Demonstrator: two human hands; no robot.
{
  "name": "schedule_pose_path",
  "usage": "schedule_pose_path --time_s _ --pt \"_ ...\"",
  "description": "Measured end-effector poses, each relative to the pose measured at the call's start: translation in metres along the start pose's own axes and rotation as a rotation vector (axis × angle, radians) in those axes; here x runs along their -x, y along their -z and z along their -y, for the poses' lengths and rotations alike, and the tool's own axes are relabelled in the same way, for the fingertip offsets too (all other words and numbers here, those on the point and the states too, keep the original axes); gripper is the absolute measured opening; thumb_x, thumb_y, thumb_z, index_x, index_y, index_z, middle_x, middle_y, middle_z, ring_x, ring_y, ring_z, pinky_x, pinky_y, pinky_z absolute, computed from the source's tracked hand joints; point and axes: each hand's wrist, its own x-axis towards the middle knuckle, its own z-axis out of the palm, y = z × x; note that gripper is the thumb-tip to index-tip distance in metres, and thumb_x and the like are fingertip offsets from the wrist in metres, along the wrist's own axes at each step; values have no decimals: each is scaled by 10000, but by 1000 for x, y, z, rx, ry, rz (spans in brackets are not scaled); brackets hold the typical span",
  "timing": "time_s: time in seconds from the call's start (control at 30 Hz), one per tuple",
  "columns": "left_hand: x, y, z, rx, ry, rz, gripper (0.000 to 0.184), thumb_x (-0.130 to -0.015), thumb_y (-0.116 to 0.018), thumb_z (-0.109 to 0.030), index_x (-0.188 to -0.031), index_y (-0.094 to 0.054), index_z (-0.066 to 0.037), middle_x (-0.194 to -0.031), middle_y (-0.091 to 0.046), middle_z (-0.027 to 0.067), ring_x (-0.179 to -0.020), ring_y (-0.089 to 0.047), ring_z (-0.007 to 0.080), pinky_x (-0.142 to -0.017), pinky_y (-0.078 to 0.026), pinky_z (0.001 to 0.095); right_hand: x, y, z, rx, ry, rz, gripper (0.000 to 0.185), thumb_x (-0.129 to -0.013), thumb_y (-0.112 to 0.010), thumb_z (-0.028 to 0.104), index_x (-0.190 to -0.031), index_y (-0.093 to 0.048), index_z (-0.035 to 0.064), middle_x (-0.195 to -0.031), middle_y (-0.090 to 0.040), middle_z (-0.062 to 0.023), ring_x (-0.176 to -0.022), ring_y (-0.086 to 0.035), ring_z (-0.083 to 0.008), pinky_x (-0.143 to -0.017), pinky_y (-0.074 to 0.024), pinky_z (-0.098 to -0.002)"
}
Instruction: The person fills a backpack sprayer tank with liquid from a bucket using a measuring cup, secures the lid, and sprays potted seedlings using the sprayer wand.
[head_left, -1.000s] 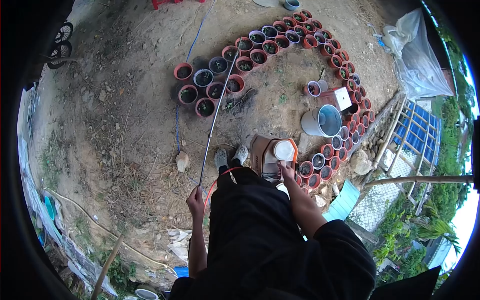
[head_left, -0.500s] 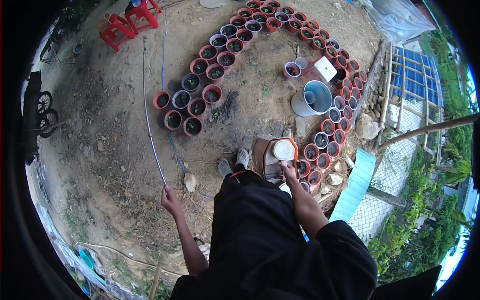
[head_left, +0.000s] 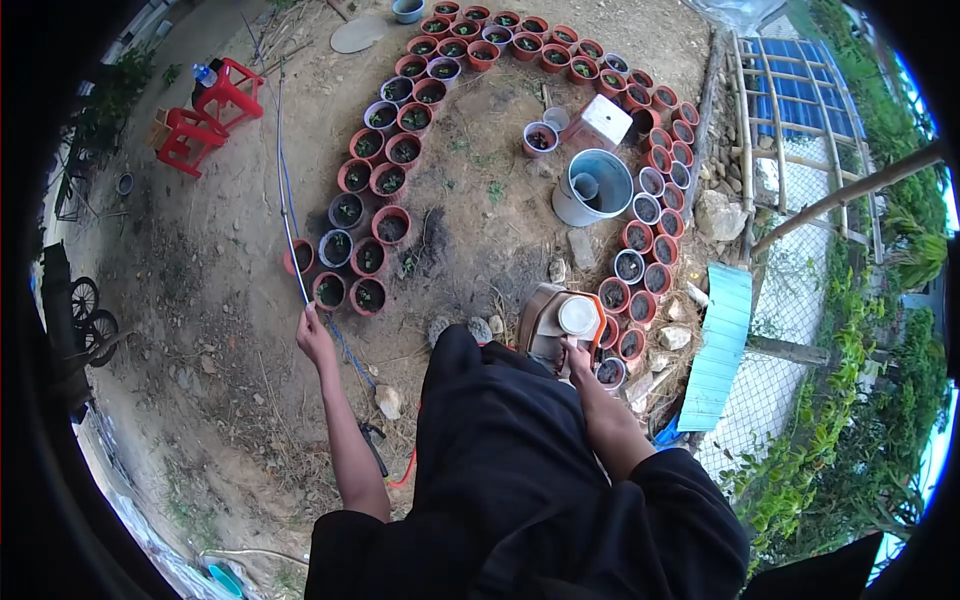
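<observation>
My left hand is closed around a long thin metal spray wand that points forward past the nearest pots. Below that hand hang a black trigger handle and an orange hose. My right hand grips the near side of a boxy sprayer tank with an orange rim and a round white cap; the exact part under the fingers is hidden. Ahead, a curved double row of red and pale pots holds soil and small plants, the closest being a red pot.
A large pale bucket stands inside the curve of pots, near a white-topped red stool. Two red stools are at the far left. A stone and a blue hose lie on the ground. A bamboo frame borders the right.
The camera has moved, so the pots and bucket sit further left in view. My left hand has raised the wand forward, closer to the pots. The tank is still at my right hand.
</observation>
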Motion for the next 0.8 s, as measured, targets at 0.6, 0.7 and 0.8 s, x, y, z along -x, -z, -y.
schedule_pose_path --time_s 0.6,0.7,0.8 --pt "-198 -185 -139 110 -193 427 427 -1010 -504 -340 -1143 -657 35 -1053 -705 170 -984 -667 234 -868 -489 327 27 -29 14 -207 -124 -144 271 -846 -738 263 -913 -565 66 -652 -535 -25 -510 -518 -148 -466 -437 -305" --pt "-234 -218 -152 157 -269 315 397 -989 -546 -340 -1078 -675 25 -875 -699 178 -778 -656 242 -712 -495 358 34 -49 27 -222 -131 -184 260 -852 -730 257 -909 -563 66 -647 -524 -26 -508 -512 -148 -466 -434 -303" --pt "-268 -244 -163 182 -300 306 403 -985 -549 -348 -1071 -679 24 -873 -702 181 -797 -669 263 -716 -499 367 35 -70 36 -266 -161 -208 250 -855 -726 246 -892 -556 67 -651 -519 -25 -514 -512 -144 -470 -435 -298"
